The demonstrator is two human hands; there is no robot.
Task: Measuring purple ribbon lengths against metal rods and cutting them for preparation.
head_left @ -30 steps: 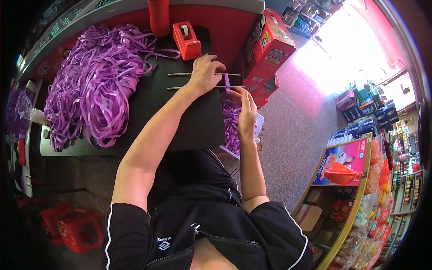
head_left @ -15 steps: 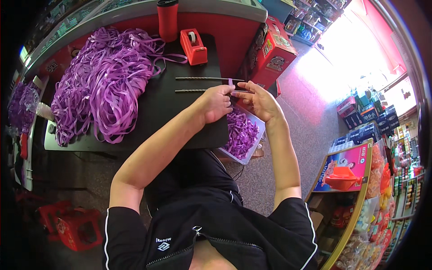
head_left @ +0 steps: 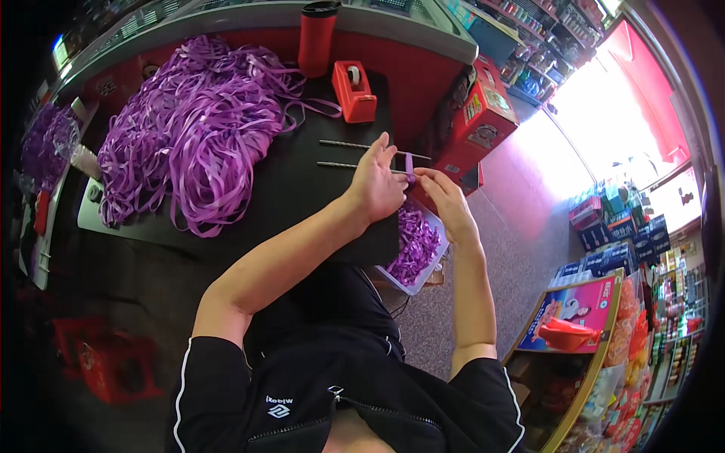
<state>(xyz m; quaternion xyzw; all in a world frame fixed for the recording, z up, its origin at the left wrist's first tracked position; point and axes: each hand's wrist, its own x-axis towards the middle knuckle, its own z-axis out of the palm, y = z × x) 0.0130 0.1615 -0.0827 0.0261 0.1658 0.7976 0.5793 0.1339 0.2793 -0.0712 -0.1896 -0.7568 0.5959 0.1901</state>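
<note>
Two thin twisted metal rods (head_left: 340,143) run side by side over the right edge of the black table. Near their right ends a short piece of purple ribbon (head_left: 409,164) is looped across them. My left hand (head_left: 376,185) is beside the ribbon, over the rods, its fingers stretched and apart. From the other side my right hand (head_left: 449,202) pinches the ribbon at its lower end; the fingertips partly hide it. Below both hands stands a clear plastic box (head_left: 430,273) filled with short purple ribbon pieces (head_left: 411,245).
A large heap of long purple ribbon (head_left: 204,136) covers the left of the black table (head_left: 302,204). At the table's back stand a red tape dispenser (head_left: 355,94) and a red tumbler (head_left: 317,41). A red carton (head_left: 483,113) is beyond the right edge. Red stools (head_left: 117,362) stand lower left.
My left hand has loosened from its pinch, its fingers now extended. My right hand has gone from spread fingers to pinching the ribbon. The whole view has shifted slightly.
</note>
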